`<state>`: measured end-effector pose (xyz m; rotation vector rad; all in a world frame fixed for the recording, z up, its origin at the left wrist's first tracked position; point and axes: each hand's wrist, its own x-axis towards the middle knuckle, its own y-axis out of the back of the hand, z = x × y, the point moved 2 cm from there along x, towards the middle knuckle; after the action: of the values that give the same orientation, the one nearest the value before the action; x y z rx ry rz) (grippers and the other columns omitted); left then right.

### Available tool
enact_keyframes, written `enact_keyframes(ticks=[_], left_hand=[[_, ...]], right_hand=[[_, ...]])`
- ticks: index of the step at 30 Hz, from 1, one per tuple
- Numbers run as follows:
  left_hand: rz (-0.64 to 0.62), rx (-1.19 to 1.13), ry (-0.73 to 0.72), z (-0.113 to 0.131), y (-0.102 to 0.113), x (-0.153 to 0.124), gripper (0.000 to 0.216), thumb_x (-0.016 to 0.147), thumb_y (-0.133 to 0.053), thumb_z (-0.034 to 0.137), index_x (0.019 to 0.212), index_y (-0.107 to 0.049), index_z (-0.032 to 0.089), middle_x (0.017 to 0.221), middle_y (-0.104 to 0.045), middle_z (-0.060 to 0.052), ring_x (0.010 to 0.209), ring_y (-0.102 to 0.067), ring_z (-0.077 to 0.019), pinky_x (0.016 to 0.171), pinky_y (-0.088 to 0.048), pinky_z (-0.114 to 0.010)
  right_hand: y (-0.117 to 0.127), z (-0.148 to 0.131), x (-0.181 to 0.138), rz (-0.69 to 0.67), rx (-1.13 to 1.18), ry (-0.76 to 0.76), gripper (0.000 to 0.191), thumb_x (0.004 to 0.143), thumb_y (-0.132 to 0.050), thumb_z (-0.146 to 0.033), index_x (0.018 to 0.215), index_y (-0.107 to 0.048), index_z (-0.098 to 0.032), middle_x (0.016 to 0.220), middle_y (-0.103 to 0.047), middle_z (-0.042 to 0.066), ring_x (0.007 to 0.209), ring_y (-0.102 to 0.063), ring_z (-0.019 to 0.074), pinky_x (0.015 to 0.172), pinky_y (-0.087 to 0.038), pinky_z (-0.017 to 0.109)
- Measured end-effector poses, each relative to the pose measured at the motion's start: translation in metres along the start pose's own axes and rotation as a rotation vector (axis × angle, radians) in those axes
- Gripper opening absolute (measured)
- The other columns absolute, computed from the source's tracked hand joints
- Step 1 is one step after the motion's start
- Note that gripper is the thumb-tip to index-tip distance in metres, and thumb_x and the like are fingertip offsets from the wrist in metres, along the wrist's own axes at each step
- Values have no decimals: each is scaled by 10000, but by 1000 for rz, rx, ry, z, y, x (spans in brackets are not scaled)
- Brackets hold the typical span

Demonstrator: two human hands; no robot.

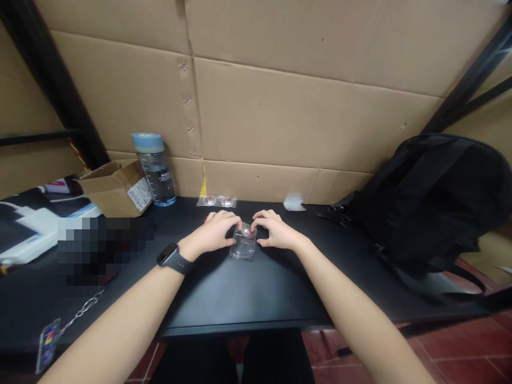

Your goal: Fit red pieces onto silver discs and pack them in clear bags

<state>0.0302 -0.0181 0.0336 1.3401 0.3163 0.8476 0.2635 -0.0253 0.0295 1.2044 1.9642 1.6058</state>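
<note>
A small clear plastic packet (242,249) lies on the black table in front of me, with a round, shiny silver piece (247,230) marked with red at its upper end. From the left, my left hand (218,230) has its curled fingers at the packet's upper edge, beside the round piece. Opposite it, my right hand (276,229) bends its fingers onto the right side of the same piece. Both thumbs rest low near the packet's sides. A bit of something red shows behind my left hand, mostly hidden.
Against the cardboard wall lie a strip of two similar wrapped pieces (218,201) and a crumpled white wrapper (294,202). A water bottle (157,173) and an open cardboard box (116,189) stand left, near a white power strip (32,245). A black backpack (436,208) fills the right.
</note>
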Motion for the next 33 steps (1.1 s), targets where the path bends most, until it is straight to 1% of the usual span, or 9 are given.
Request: enact_keyframes(ticks=[4,8,11,16,19,22,27,31,33], left_hand=[[16,21,-10,-2,-3,2,129,861,-712,319,978,-705,266,1177,-653,-37,1191,-525,-273,976,-352,-393],[32,26,15,-6,-1,2,119,875,-711,365,924,-748,263,1158,-673,-46,1189,-533,-282,1002,-337,-418],[28,18,6,-9,0,2,96,861,-727,346,910,-758,270,1144,-683,-37,1188,-537,-277,1005,-327,-416],[4,-2,-26,-12,-2,2,116,834,-768,354,939,-769,304,1144,-686,-14,1187,-537,-259,1001,-316,-395],[-2,-2,-36,-12,-1,2,65,861,-740,344,887,-778,298,1130,-699,-17,1186,-540,-261,1003,-319,-403],[17,-52,-47,-8,3,3,116,903,-681,341,886,-769,267,1111,-719,-24,1142,-574,-247,1007,-354,-389],[134,-266,5,-4,9,6,195,938,-605,349,890,-742,219,1021,-755,-24,992,-651,-209,943,-453,-329],[299,-405,91,-7,6,10,243,941,-605,399,898,-750,209,980,-764,-35,923,-675,-213,896,-487,-334],[370,-408,106,-8,5,10,249,944,-609,408,894,-757,214,994,-765,-39,936,-676,-215,911,-482,-348]], right_hand=[[-4,-7,0,-1,8,5,370,711,-841,-262,1034,-661,-264,1367,-515,79,1259,-445,307,1057,-367,545],[-7,-10,0,-22,-19,15,446,679,-870,-337,1056,-640,-268,1407,-495,87,1292,-418,329,1063,-355,566],[-8,-12,1,17,-22,19,350,731,-841,-326,1017,-651,-258,1383,-520,88,1274,-433,315,1062,-359,548],[-7,-20,2,24,15,56,89,875,-670,-214,954,-679,-255,1364,-547,72,1273,-447,288,1054,-371,530],[-2,-22,1,15,19,57,72,855,-676,-187,892,-697,-245,1370,-548,71,1289,-440,302,1057,-369,545],[8,-19,-2,56,34,34,63,827,-698,-175,850,-704,-233,1368,-554,73,1288,-452,306,1067,-366,551],[21,-9,-1,194,99,-28,60,850,-684,-199,823,-731,-225,1292,-613,76,1199,-539,277,1054,-406,495],[17,1,4,278,257,-111,76,859,-689,-235,829,-757,-218,1236,-641,77,1118,-608,245,1009,-451,434],[13,5,6,317,307,-154,92,869,-690,-268,847,-763,-218,1223,-645,79,1097,-624,238,964,-476,409]])
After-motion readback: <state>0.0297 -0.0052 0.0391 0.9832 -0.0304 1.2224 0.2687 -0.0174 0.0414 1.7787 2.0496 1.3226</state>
